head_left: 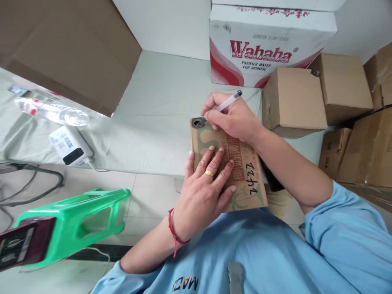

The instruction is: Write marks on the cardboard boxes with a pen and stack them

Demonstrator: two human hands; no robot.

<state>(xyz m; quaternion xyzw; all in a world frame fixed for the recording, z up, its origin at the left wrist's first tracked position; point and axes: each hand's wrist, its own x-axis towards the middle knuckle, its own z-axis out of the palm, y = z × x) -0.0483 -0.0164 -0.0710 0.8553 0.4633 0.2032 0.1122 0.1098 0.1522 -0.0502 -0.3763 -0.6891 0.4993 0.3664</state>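
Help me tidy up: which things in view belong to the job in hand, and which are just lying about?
In use:
- pen, in the right hand
- printed cardboard, under the left hand

Seemingly lying about:
- water bottle
- white device
- red-and-white carton
- small brown boxes
- green stool

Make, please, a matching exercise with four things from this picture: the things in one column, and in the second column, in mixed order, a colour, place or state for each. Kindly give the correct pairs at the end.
Column 1
1. Pen
2. Left hand
3. Stool
4. Wahaha box

Column 2
A. Bright green
B. Fingers spread on the printed cardboard
C. White with large red lettering
D. Held in the right hand

Right pairs: 1-D, 2-B, 3-A, 4-C
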